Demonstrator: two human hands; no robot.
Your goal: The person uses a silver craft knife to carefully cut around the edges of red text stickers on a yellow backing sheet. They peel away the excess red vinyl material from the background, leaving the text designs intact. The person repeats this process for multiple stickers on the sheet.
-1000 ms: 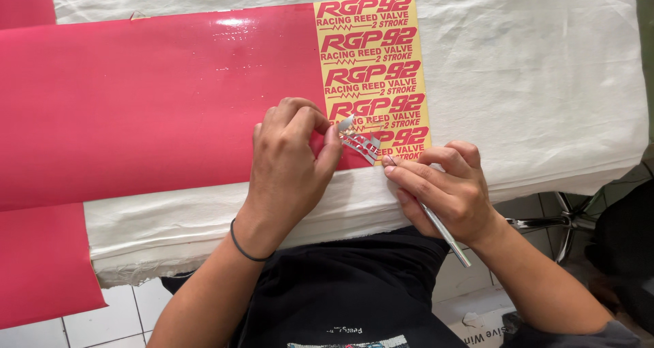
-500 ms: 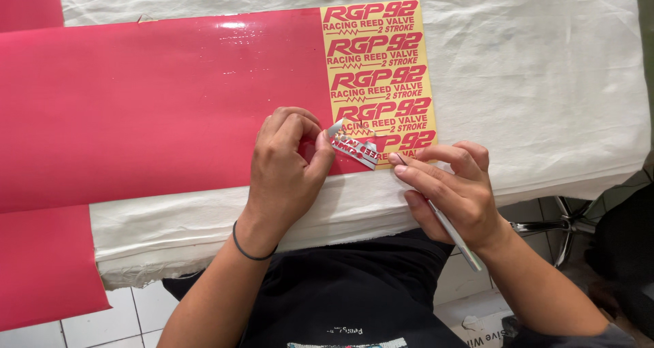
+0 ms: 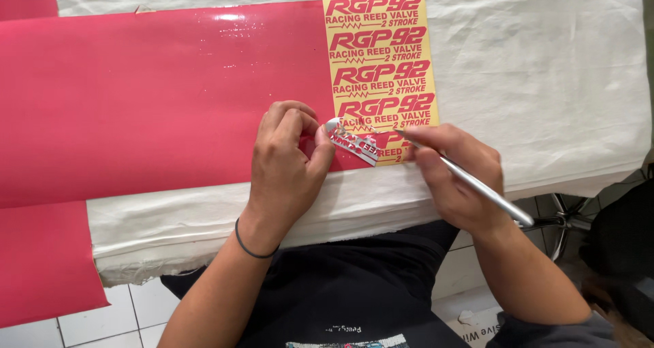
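A long red vinyl sheet (image 3: 157, 96) lies across a table covered in white cloth (image 3: 538, 68). At its right end the red film is peeled away, leaving red lettering on yellow backing paper (image 3: 381, 62). My left hand (image 3: 289, 160) pinches a curled strip of peeled vinyl waste (image 3: 351, 142), grey on its underside, lifted off the lowest row of lettering. My right hand (image 3: 456, 174) grips a thin silver craft knife (image 3: 477, 184) like a pen, with its tip on the yellow backing beside the lifted strip.
More red vinyl (image 3: 41, 259) hangs over the table's near left edge. White floor tiles (image 3: 122, 314) show below. A chrome chair base (image 3: 569, 222) stands at the right, and a cardboard box (image 3: 477, 324) sits on the floor near my right arm.
My right hand has moved up and left onto the sheet, bringing the knife tip to the lowest lettering row. The knife handle has swung out to the right. My left hand still holds the strip.
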